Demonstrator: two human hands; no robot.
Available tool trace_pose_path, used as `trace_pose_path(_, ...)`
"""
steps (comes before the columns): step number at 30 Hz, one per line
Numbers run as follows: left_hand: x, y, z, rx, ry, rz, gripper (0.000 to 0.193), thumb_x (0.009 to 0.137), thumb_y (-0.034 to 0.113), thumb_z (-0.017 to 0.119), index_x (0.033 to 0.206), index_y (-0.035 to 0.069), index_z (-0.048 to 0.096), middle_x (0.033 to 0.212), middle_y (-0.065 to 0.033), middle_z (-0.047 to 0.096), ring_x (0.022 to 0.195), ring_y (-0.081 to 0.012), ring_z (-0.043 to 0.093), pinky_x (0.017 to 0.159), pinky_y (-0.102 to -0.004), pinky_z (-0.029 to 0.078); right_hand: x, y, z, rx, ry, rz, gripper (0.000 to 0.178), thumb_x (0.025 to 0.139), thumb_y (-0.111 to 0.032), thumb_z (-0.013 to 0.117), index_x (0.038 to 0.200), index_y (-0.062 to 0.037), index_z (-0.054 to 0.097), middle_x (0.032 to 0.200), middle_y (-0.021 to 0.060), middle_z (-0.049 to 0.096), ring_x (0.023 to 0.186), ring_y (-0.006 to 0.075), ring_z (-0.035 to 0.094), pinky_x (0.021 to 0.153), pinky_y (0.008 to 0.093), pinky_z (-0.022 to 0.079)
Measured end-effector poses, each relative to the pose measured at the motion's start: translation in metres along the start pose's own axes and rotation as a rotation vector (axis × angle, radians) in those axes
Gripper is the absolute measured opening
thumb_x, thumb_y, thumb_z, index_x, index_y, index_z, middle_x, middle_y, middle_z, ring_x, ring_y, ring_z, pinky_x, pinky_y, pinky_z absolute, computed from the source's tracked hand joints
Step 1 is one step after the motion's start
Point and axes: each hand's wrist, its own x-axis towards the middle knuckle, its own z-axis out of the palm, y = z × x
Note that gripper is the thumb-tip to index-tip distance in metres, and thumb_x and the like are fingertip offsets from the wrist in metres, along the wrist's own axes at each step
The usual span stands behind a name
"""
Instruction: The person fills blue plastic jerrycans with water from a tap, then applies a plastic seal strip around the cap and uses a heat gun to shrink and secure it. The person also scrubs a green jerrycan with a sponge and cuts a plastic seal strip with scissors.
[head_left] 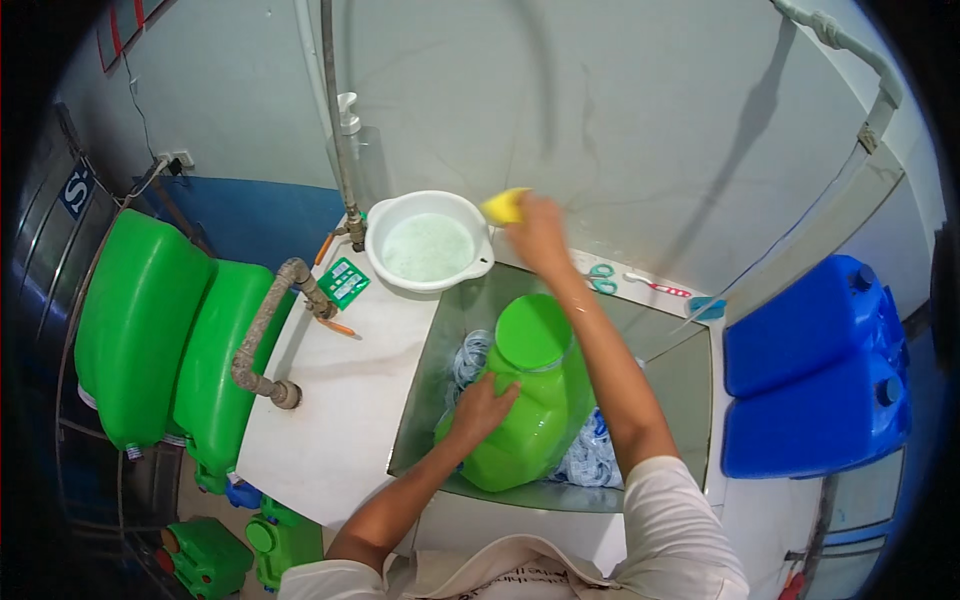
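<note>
A large bright-green plastic jug (pixel 520 440) with a round green lid (pixel 535 332) stands tilted in a grey sink (pixel 680 400). My left hand (pixel 482 412) grips it at the shoulder just below the lid, though some of the fingers' hold is hard to see. Raised beyond the jug, my right hand (pixel 540 235) is closed on a yellow sponge (pixel 505 206), slightly blurred. Just left of the sponge is a white basin (pixel 377 262) of foamy water. Bundled pale-blue cloth or cord (pixel 590 460) lies in the sink around the jug's base.
Rusty pipes (pixel 262 330) rise from the white counter (pixel 330 430), beside a green packet (pixel 343 284). Green-handled scissors (pixel 601 279) and a red-and-white brush (pixel 657 286) lie on the back ledge. Green jerrycans (pixel 140 320) stand at left, blue ones (pixel 800 420) at right.
</note>
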Motion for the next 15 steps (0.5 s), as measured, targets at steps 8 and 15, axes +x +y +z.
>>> trace_pose_path(8,0.012,-0.021,0.019,-0.016,-0.044,0.265,0.059,0.083,0.041,0.055,0.112,-0.009,0.043,0.083,-0.0324,0.059,0.082,-0.0465,0.058,0.071,-0.0487,0.046,0.007,-0.089,0.111,-0.189,-0.813,0.196,0.047,0.076,-0.013,0.054,0.122,-0.0198,0.048,0.129,0.0203,0.037,0.112,0.0439,0.045,0.088,0.0486,0.044)
trace_pose_path(15,0.002,0.024,0.001,0.189,-0.104,0.163,0.055,0.086,0.043,0.052,0.109,-0.006,0.045,0.075,-0.0302,0.059,0.074,-0.0465,0.059,0.066,-0.0508,0.047,-0.008,-0.031,-0.034,0.038,-0.266,0.108,0.035,0.079,-0.025,0.058,0.108,-0.0062,0.059,0.098,0.0214,0.057,0.097,0.0374,0.054,0.083,0.0445,0.044)
